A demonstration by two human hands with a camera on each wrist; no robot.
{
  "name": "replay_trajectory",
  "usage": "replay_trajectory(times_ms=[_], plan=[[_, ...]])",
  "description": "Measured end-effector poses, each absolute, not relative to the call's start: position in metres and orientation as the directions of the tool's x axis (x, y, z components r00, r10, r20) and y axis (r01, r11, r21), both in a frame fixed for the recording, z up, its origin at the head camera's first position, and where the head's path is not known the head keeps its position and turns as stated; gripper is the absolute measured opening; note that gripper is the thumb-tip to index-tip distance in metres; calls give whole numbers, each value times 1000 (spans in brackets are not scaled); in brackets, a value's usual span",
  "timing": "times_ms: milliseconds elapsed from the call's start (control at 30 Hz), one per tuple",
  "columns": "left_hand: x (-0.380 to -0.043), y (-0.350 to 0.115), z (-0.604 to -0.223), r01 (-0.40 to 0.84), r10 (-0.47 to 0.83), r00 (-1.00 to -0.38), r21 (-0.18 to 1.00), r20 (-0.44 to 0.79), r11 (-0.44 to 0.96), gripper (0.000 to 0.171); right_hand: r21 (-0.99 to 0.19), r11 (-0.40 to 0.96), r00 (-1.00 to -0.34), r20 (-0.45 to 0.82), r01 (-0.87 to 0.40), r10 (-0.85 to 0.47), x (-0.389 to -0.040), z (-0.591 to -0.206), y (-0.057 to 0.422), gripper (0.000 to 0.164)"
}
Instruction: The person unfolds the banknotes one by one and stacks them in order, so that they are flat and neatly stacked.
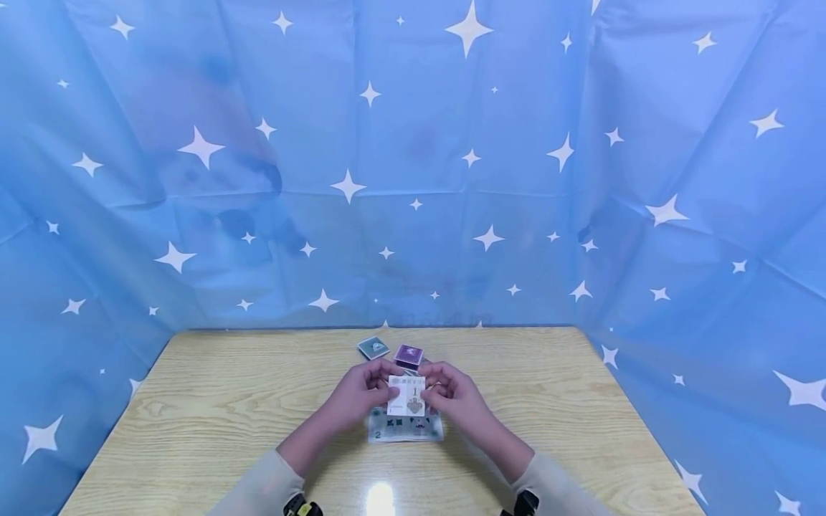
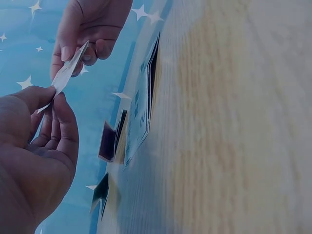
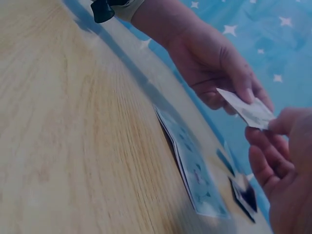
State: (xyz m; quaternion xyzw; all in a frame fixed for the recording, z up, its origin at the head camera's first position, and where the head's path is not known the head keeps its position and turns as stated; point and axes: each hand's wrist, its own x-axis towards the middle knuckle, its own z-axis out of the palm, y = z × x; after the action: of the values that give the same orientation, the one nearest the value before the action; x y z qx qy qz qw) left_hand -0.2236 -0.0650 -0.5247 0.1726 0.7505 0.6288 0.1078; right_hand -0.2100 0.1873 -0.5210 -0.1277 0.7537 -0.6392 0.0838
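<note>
1. Slip (image 1: 406,395): small, pale, printed with a "1" and a brownish figure. Held up off the bench (image 1: 226,401) between both hands; from the head view it overlapped the far part of a larger sheet.
2. Left hand (image 1: 358,393): pinched the slip's left edge, thumb on the near face, fingers behind.
3. Right hand (image 1: 457,394): pinched the right edge in like fashion, the other fingers curled in below. The two hands faced each other, apart, the slip spanning the gap.
4. Sheet (image 1: 403,432): lay on the bench below the slip, wider than it, pale green-grey, with a "2" at the near left corner and dark printed figures. Both wrist views showed layered edges along one side.
5. Purple card (image 1: 409,354): on the bench just beyond the slip, folded, partly sprung open.
6. Green card (image 1: 373,348): just left of the purple one, set at a slant, also folded and gaping.
7. Bench: light wood grain, a bright glare spot near the front.
8. Curtain (image 1: 413,143): blue, white stars, behind and around the bench.
</note>
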Motion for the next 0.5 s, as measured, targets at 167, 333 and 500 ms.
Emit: replay_trajectory(times_ms=[167,333,500], plan=[[-218,-67,-526,145,400,-914,977,72,154,28,-986,144,-951,35,-83,-307,-205,-520,187,30],[-213,-66,-527,166,381,-919,975,99,146,26,-986,129,-943,56,-103,-328,-203,-521,187,30],[-208,-64,-526,218,345,-928,957,142,191,21,-985,119,-933,76,-125,-352,-202,-521,187,30]])
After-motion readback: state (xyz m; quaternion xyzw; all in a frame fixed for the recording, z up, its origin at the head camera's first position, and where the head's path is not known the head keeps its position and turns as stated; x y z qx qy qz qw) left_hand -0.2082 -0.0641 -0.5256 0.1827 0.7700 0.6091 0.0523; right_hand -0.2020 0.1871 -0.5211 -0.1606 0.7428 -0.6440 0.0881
